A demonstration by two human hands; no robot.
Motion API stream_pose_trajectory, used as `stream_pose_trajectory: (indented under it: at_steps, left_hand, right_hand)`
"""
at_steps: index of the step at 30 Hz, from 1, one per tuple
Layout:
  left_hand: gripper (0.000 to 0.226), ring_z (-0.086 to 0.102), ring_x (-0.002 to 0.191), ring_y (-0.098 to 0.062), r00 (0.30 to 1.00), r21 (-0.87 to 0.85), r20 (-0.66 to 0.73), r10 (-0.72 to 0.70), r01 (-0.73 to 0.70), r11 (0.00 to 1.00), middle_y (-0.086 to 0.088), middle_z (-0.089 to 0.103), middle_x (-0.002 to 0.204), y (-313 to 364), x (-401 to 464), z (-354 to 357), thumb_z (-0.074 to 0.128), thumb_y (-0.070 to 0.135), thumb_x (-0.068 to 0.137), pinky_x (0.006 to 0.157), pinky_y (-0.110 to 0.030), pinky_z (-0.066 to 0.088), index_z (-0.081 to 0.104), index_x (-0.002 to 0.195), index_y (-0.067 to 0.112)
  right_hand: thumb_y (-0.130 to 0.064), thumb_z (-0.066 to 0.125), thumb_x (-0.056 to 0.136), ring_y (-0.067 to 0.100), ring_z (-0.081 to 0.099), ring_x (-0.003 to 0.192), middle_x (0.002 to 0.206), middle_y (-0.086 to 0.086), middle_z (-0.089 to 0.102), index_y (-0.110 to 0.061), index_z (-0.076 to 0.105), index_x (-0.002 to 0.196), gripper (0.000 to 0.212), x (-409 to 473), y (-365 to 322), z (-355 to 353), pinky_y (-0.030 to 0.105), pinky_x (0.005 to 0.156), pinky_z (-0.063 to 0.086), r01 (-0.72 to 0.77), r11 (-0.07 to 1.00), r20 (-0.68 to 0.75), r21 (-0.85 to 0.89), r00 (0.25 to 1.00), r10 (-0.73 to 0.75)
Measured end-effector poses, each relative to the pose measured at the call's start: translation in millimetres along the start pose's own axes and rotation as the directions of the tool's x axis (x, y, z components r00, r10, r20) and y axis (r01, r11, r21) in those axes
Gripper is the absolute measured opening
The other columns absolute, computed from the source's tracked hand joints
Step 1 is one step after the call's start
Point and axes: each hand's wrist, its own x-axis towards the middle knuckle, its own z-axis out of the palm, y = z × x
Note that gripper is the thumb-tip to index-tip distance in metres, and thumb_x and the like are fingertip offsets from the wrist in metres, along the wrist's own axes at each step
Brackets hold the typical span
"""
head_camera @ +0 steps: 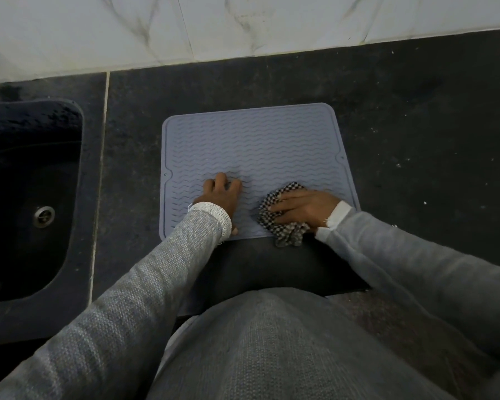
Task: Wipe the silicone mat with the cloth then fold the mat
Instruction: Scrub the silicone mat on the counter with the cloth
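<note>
A grey-blue silicone mat [251, 145] with wavy ridges lies flat on the dark counter. My left hand [221, 196] presses its fingertips down on the mat's near left part, holding nothing. A black-and-white checked cloth [286, 229] is bunched at the mat's near right edge, partly hanging over onto the counter. My right hand [303, 206] lies flat across the cloth with straight fingers pointing left, pressing it onto the mat.
A dark sink [26, 197] with a metal drain [43, 216] is sunk into the counter at the left. The dark stone counter [416, 140] stretches to the right of the mat. A white marbled wall [243, 24] rises behind. The counter's front edge is close to my body.
</note>
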Motion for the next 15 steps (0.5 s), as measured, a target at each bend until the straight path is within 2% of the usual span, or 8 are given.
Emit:
stream_pose_trajectory:
  at_steps: [2,4,5,6,8,10,13,15]
  left_hand:
    - [0.1,0.024,0.134,-0.033,1.0,-0.002,0.009,0.002,-0.002,1.0,-0.01,0.019,0.143,0,0,0,0.086,0.033,0.062,0.1,-0.055,0.043,0.025,0.14,0.022]
    - [0.1,0.024,0.134,-0.033,1.0,-0.007,0.017,0.0,0.0,1.0,-0.01,0.018,0.144,0,-1,-1,0.086,0.032,0.062,0.1,-0.055,0.043,0.025,0.14,0.022]
    - [0.1,0.023,0.134,-0.034,1.0,-0.007,0.021,-0.002,0.002,1.0,-0.01,0.018,0.144,1,-1,-2,0.086,0.032,0.062,0.1,-0.055,0.043,0.025,0.14,0.021]
    - [0.1,0.023,0.134,-0.034,1.0,-0.006,0.023,-0.005,0.005,1.0,-0.01,0.018,0.144,1,-1,-2,0.086,0.032,0.062,0.1,-0.055,0.043,0.025,0.141,0.021]
    - [0.1,0.023,0.134,-0.034,1.0,-0.002,0.021,-0.011,0.011,1.0,-0.01,0.018,0.144,2,-2,-3,0.086,0.032,0.062,0.1,-0.055,0.043,0.025,0.141,0.021]
    - [0.1,0.023,0.134,-0.034,1.0,-0.002,0.024,-0.012,0.012,1.0,-0.01,0.018,0.144,3,-2,-4,0.086,0.031,0.062,0.1,-0.056,0.043,0.024,0.141,0.021]
    - [0.101,0.022,0.135,-0.034,0.999,0.002,0.033,-0.013,0.012,1.0,-0.01,0.018,0.144,3,-2,-5,0.086,0.03,0.062,0.1,-0.056,0.042,0.023,0.141,0.022]
    - [0.1,0.022,0.135,-0.034,0.999,-0.001,0.031,-0.014,0.014,1.0,-0.01,0.018,0.144,3,-3,-5,0.086,0.03,0.063,0.1,-0.056,0.042,0.024,0.141,0.021]
  right_hand:
    - [-0.031,0.034,0.092,0.045,0.066,0.096,0.104,0.021,0.071,-0.001,0.075,0.088,0.051,-18,12,-3,0.059,0.076,0.055,0.01,1.0,0.004,-0.012,1.0,-0.01]
    - [-0.018,0.051,0.093,0.04,0.061,0.11,0.116,0.018,0.067,0.0,0.072,0.097,0.028,-28,25,-12,0.051,0.092,0.052,-0.121,0.993,0.132,0.018,0.984,0.118]
    - [-0.017,0.057,0.089,0.034,0.056,0.119,0.125,0.014,0.062,-0.004,0.069,0.107,0.025,-30,29,-13,0.044,0.101,0.046,-0.183,0.983,0.173,0.023,0.969,0.176]
    - [-0.019,0.06,0.087,0.028,0.052,0.125,0.131,0.008,0.059,-0.011,0.066,0.114,0.029,-29,30,-15,0.039,0.105,0.042,-0.246,0.969,0.193,0.022,0.952,0.237]
    - [-0.022,0.063,0.085,0.026,0.052,0.124,0.13,0.005,0.061,-0.017,0.065,0.116,0.031,-19,23,-15,0.041,0.103,0.043,-0.306,0.95,0.143,0.062,0.945,0.294]
    - [-0.017,0.068,0.081,0.033,0.054,0.122,0.126,0.013,0.062,-0.01,0.068,0.112,0.031,-4,12,-8,0.047,0.104,0.042,-0.231,0.965,0.057,0.123,0.973,0.225]
    - [-0.005,0.067,0.081,0.04,0.048,0.126,0.13,0.022,0.056,-0.001,0.066,0.112,0.031,2,3,1,0.047,0.109,0.036,-0.129,0.987,0.092,0.094,0.988,0.121]
    - [0.004,0.073,0.069,0.048,0.059,0.108,0.114,0.025,0.065,0.002,0.071,0.098,0.03,-14,9,2,0.06,0.093,0.048,-0.079,0.994,0.028,0.071,0.997,0.077]
